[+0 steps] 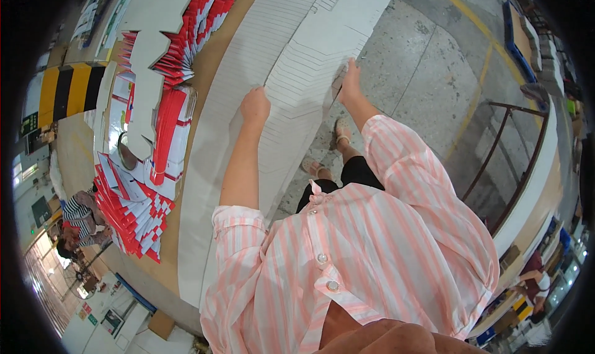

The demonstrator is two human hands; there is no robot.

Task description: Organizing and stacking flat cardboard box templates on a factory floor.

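Item one: your left hand [255, 104], fingers curled down on the long fanned row of white die-cut cardboard sheets [248, 62], gripping its upper layer near the row's middle. Item two: your right hand [351, 81], closed over the right-hand edge of the same sheets, where the stack overhangs the desk's [214, 56] outer edge above the concrete floor [427, 62]. The sheets run lengthwise along the brown desk, from its near end to its far end, overlapped like shingles. Item three: red-and-white printed carton blanks [133, 211], fanned in piles along the desk's left side, with more at the far left corner [198, 25]. Item four: your pink-and-white striped shirt [347, 255], sleeves rolled above the elbow. Item five: a brown metal rail frame [508, 162] on the floor, well apart to the right. Item six: another person in a striped top [77, 211], beyond the desk's left edge.
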